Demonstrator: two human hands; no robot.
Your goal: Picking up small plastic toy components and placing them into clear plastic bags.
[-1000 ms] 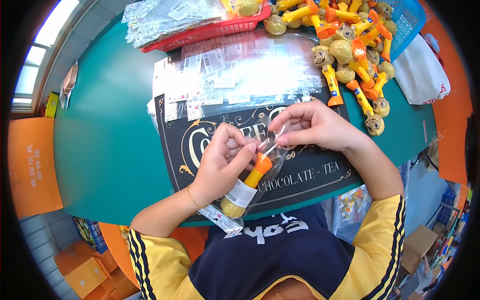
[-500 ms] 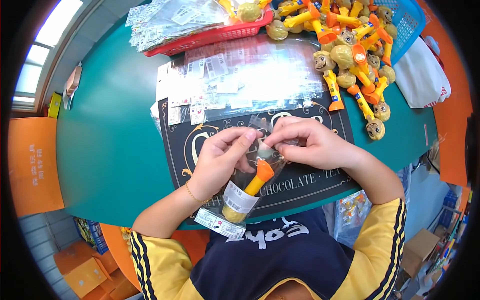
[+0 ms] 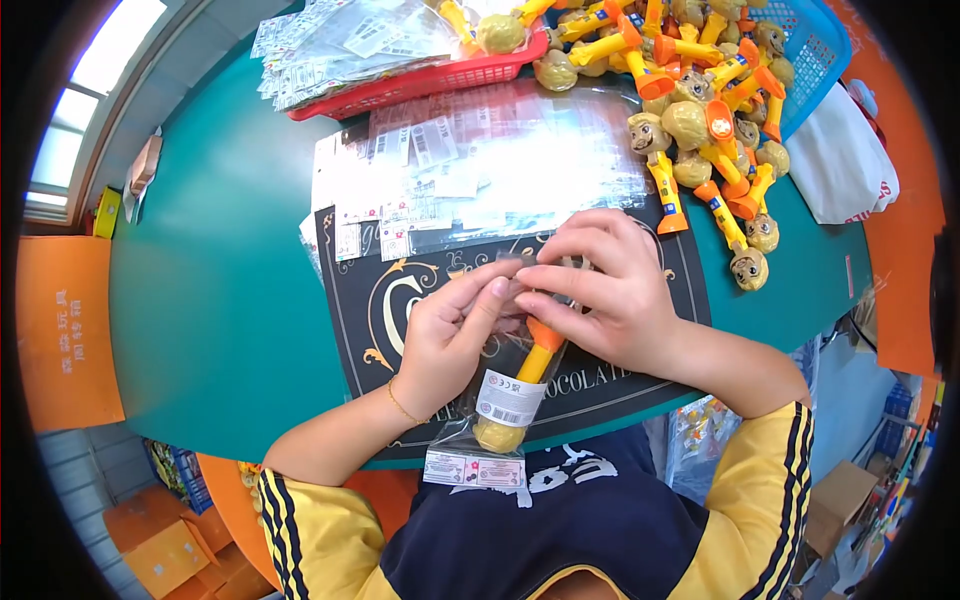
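Over a black printed placemat (image 3: 385, 330), both hands pinch the upper end of a clear plastic bag (image 3: 455, 438). Inside the bag lies a yellow and orange toy (image 3: 535, 362) with a gold round head turned toward me. A white label (image 3: 509, 398) crosses the toy, and a printed strip (image 3: 475, 468) ends the bag near my shirt. My left hand (image 3: 455, 325) grips the bag's edge between thumb and forefinger. From the other side my right hand (image 3: 605, 290) closes on the same end, its fingertips meeting the left ones. The bag's opening is hidden behind the fingers.
Clear labelled bags (image 3: 480, 170) lie flat beyond my hands. A red basket (image 3: 420, 86) holds more bags at the back. Several similar toys (image 3: 690, 125) are heaped at the back right beside a blue basket (image 3: 812, 50). A white cloth bag (image 3: 840, 155) lies at the table's right.
The bagged toy has shifted slightly right and become more upright. My right hand has turned, its fingers now rising higher and closing over the bag's end beside my left fingertips.
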